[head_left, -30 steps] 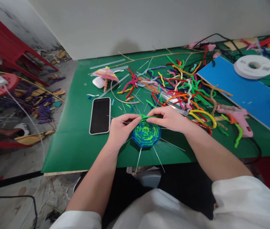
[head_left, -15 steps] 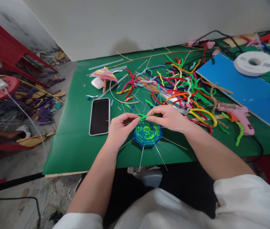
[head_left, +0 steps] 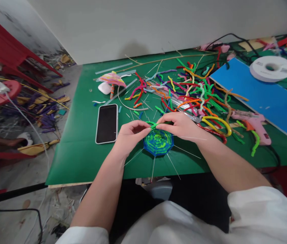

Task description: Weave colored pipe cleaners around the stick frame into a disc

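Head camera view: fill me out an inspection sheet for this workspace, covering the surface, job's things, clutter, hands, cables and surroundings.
Surface: green table, strewn with craft materials.
Job's things: blue-and-green woven disc with thin pale spokes; green strand at its far edge.
Clutter: colourful pipe cleaners, phone, pink glue gun, white spool partly over a blue board.
Hands: left hand and right hand both pinch the green strand.
Cables: black cable beside the glue gun; another black cable at lower left.
Surroundings: red chair and scraps on the floor, left.
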A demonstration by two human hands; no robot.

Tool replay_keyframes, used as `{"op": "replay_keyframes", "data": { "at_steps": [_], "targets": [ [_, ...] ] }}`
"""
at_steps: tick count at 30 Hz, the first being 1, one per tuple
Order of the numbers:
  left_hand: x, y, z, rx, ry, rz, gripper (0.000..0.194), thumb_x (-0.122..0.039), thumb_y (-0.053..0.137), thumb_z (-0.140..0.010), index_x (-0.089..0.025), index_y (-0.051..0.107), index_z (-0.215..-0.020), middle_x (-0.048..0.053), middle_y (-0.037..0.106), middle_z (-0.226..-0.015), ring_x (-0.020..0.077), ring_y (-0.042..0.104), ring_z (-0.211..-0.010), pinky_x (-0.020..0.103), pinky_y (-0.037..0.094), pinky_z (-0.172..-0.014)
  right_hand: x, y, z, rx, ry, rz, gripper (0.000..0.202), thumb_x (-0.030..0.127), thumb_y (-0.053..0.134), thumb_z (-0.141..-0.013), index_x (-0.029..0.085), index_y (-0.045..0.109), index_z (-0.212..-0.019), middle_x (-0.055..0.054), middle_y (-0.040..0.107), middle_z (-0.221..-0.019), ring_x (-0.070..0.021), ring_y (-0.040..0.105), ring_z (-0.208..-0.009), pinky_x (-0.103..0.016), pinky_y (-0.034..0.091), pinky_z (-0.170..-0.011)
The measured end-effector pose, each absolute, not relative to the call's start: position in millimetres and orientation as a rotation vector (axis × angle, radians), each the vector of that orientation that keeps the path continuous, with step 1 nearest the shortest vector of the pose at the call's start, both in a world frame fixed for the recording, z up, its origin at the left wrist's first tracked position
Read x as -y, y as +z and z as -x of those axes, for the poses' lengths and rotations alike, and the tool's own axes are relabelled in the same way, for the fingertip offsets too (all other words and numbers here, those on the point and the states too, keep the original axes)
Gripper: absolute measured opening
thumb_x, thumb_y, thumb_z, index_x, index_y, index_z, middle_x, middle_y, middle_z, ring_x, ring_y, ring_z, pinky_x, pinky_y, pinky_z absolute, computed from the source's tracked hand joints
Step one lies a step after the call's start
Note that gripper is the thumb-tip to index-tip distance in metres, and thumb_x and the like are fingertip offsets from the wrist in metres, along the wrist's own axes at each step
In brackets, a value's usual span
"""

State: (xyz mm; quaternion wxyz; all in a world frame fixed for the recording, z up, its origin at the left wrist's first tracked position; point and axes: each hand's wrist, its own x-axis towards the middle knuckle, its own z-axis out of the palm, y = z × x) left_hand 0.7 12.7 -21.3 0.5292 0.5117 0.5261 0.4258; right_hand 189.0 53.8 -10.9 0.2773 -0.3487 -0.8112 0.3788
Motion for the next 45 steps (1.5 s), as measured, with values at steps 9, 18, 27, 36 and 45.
{"op": "replay_keyframes", "data": {
  "at_steps": [9,18,27,36,45],
  "targets": [
    [-9.1,-23.0,-5.6,-1.375,1.024,-1.412,0.010,-0.026,0.063,-0.070,-0.017,0.062,-0.074,0.000,0.062,-0.073,0.0109,0.056,-0.068,0.020,0.043,-0.058,-54.3,-11.9,-188.3,2.165,1.023,0.971,0.018,0.030,0.054,-0.078,0.016,0.064,-0.075,-0.001,0.065,-0.074,-0.0105,0.057,-0.067,-0.021,0.041,-0.063],
    [-7.7,-20.4,-5.8,-1.288,0.945,-1.339,0.023,-0.031,0.064,-0.068,-0.017,0.066,-0.086,0.002,0.068,-0.080,0.0156,0.061,-0.073,0.025,0.049,-0.063,-54.0,-9.0,-188.9,2.105,1.103,1.021,0.022,0.034,0.054,-0.077,0.015,0.065,-0.077,-0.002,0.064,-0.073,-0.0113,0.055,-0.065,-0.022,0.040,-0.060],
    [-7.6,-20.8,-6.4,-1.337,0.981,-1.369,0.027,-0.034,0.063,-0.070,-0.018,0.069,-0.091,0.004,0.070,-0.086,0.0180,0.063,-0.078,0.027,0.049,-0.067,-54.1,-8.2,-189.2,2.114,1.165,1.060,0.026,0.037,0.055,-0.075,0.014,0.066,-0.078,0.000,0.061,-0.066,-0.0093,0.050,-0.058,-0.022,0.037,-0.054],
    [-8.1,-23.7,-3.8,-1.434,1.020,-1.360,0.024,-0.035,0.063,-0.070,-0.017,0.070,-0.085,0.003,0.069,-0.076,0.0145,0.059,-0.066,0.024,0.046,-0.058,-55.8,-8.8,-191.7,2.103,1.054,1.013,0.021,0.031,0.053,-0.077,0.016,0.067,-0.079,-0.003,0.066,-0.077,-0.0125,0.058,-0.070,-0.025,0.042,-0.065],
    [-9.2,-21.7,-5.3,-1.341,0.982,-1.316,0.026,-0.034,0.065,-0.068,-0.018,0.070,-0.089,0.004,0.070,-0.081,0.0164,0.062,-0.071,0.027,0.049,-0.064,-54.8,-9.9,-191.0,2.146,1.000,1.043,0.020,0.030,0.052,-0.077,0.016,0.066,-0.075,-0.002,0.065,-0.071,-0.0111,0.057,-0.064,-0.023,0.041,-0.060]
  ]
}}
